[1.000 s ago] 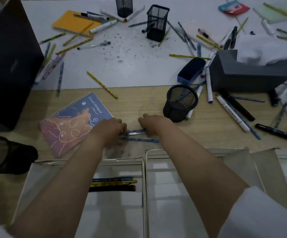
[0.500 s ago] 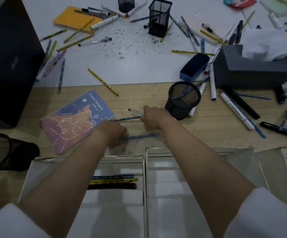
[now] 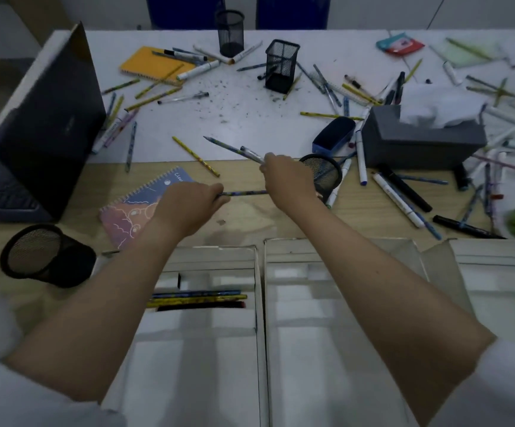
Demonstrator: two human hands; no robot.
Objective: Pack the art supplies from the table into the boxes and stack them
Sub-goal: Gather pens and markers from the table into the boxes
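My right hand (image 3: pixel 287 177) is raised above the table and grips two pencils (image 3: pixel 234 149) that point up and to the left. My left hand (image 3: pixel 188 204) is closed on one blue patterned pencil (image 3: pixel 244 192), which lies level toward the right hand. Below them stand open white cardboard boxes: the left box (image 3: pixel 257 291) holds three pencils (image 3: pixel 197 298) in a slot, the middle box (image 3: pixel 336 303) shows only white inserts. Many pens, pencils and markers (image 3: pixel 398 198) lie scattered over the table.
An open black laptop (image 3: pixel 43 131) stands at the left. A blue spiral notebook (image 3: pixel 133 208) lies under my left hand. Mesh pen cups: one tipped at left (image 3: pixel 46 257), one tipped behind my right hand (image 3: pixel 324 174), two upright at the back (image 3: pixel 281 66). A grey tissue box (image 3: pixel 419 140) sits right.
Both hands rose from the wooden table. The right hand lifted its two pencils higher and tilted them; the left hand picked up the blue pencil that lay on the table.
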